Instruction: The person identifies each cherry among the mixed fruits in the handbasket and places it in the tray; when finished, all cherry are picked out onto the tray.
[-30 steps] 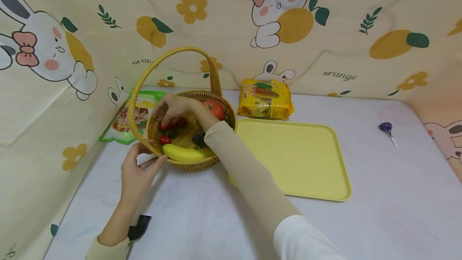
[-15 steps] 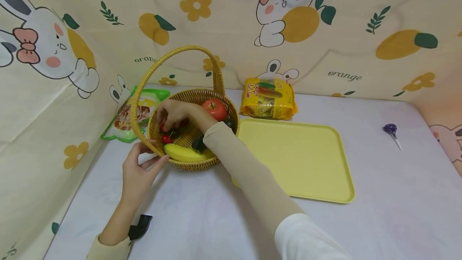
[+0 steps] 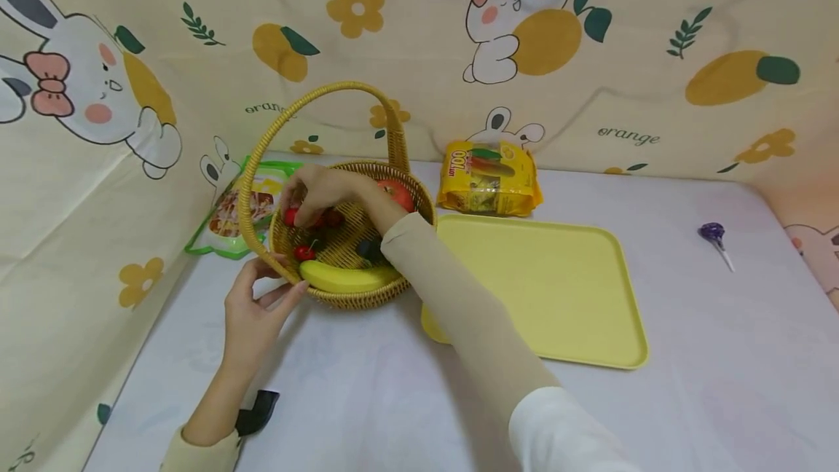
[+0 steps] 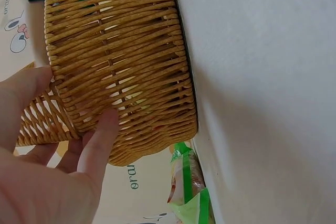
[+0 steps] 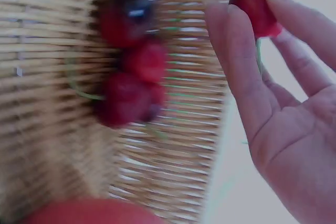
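Pinching one cherry [image 5: 254,9] between thumb and fingertips of right hand [image 3: 317,191], close to left rim of basket [image 3: 360,302], with green stem hanging below in right wrist view. Gripping foot of basket handle [image 3: 246,195] with left hand [image 3: 258,315], thumb against outer wicker wall at near left. Noted basket upright toward far left corner of white surface [image 3: 393,399]. Recorded inside basket: banana [image 3: 347,279] along near rim, loose cherries [image 5: 123,98] touching one another toward left wall, red fruit [image 3: 398,195] at far right, partly covered by right forearm. Located green-edged packet [image 3: 245,213] left of basket, near left edge of surface. Located yellow tray [image 3: 544,290] just right of basket, partly behind right sleeve [image 3: 459,304]; yellow packet [image 3: 488,181] at far edge of surface, just beyond tray; purple lollipop [image 3: 712,230] well apart, toward right edge.
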Tool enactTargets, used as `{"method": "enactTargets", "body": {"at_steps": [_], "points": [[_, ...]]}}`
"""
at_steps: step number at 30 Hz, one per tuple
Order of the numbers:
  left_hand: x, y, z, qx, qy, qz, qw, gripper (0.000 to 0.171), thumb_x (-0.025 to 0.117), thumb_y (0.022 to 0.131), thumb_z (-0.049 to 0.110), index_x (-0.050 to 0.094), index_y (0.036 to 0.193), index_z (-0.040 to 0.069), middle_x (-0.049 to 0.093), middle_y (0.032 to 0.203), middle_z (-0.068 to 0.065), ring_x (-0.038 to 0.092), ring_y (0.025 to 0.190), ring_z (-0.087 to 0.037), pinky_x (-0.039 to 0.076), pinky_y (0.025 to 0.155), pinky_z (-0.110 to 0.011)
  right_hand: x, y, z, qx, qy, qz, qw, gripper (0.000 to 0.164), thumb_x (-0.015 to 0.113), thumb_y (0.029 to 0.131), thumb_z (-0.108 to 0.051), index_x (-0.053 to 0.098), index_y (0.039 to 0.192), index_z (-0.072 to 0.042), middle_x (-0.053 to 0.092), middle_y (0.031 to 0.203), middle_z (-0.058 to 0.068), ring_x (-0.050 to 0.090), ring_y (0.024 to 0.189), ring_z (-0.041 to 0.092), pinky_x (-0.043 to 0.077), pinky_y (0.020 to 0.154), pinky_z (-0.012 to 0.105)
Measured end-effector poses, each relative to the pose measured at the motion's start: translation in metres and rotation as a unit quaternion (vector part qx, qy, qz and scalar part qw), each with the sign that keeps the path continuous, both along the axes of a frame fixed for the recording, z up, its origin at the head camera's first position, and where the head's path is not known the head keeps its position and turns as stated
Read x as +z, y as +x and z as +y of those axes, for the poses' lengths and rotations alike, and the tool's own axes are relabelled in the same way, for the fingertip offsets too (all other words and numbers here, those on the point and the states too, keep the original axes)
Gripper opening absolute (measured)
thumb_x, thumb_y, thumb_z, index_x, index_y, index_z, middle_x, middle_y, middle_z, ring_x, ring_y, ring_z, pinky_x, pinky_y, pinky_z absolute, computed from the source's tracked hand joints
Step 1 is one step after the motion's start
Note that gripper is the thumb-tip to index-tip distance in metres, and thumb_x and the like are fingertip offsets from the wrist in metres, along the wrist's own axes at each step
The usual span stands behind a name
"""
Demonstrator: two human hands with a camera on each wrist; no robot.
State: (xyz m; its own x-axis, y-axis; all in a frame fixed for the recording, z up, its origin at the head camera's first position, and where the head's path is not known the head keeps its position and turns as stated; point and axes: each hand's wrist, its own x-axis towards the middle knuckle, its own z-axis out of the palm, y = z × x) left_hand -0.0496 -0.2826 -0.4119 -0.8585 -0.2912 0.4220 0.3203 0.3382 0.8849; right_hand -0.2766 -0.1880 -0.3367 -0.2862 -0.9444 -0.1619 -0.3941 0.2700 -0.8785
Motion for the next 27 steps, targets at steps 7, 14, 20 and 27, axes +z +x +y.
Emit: {"method": "enactTargets", "body": {"at_steps": [7,14,20,27], "points": [[0.000,0.002,0.001,0.008,-0.011,0.001,0.9999,0.047,0.073,0.080,-0.018,0.054,0.123,-0.012,0.056,0.114,-0.020,0.055,0.103,-0.024,0.060,0.079,-0.020,0.037,0.005,0.076,-0.010,-0.140,0.069,0.988,0.033,0.076,0.087,-0.004,0.067,0.117,0.002,0.067,0.113,0.008,0.062,0.098,0.019,0.058,0.089,0.027],[0.001,0.003,0.004,0.014,-0.009,-0.008,0.9998,0.047,0.074,0.080,-0.017,0.055,0.123,-0.010,0.057,0.116,-0.018,0.055,0.103,-0.023,0.060,0.080,-0.018,0.016,0.016,0.192,-0.136,-0.152,0.122,0.971,0.033,0.078,0.085,-0.001,0.066,0.115,0.001,0.065,0.111,0.011,0.060,0.096,0.024,0.059,0.087,0.037],[0.003,0.002,0.007,0.019,-0.012,-0.013,0.9997,0.048,0.073,0.079,-0.018,0.053,0.123,-0.012,0.057,0.116,-0.020,0.055,0.103,-0.021,0.060,0.079,-0.017,-0.034,0.008,0.239,-0.250,-0.089,0.128,0.956,0.028,0.081,0.080,0.002,0.068,0.105,0.002,0.066,0.104,0.015,0.061,0.085,0.027,0.059,0.073,0.027],[0.003,0.003,0.007,0.016,-0.011,-0.010,0.9998,0.048,0.073,0.079,-0.019,0.053,0.123,-0.013,0.056,0.116,-0.020,0.055,0.103,-0.021,0.060,0.079,-0.018,-0.063,0.001,0.239,-0.284,-0.076,0.092,0.951,0.030,0.081,0.080,0.003,0.068,0.106,0.008,0.067,0.103,0.019,0.064,0.084,0.026,0.056,0.071,0.020]]}}
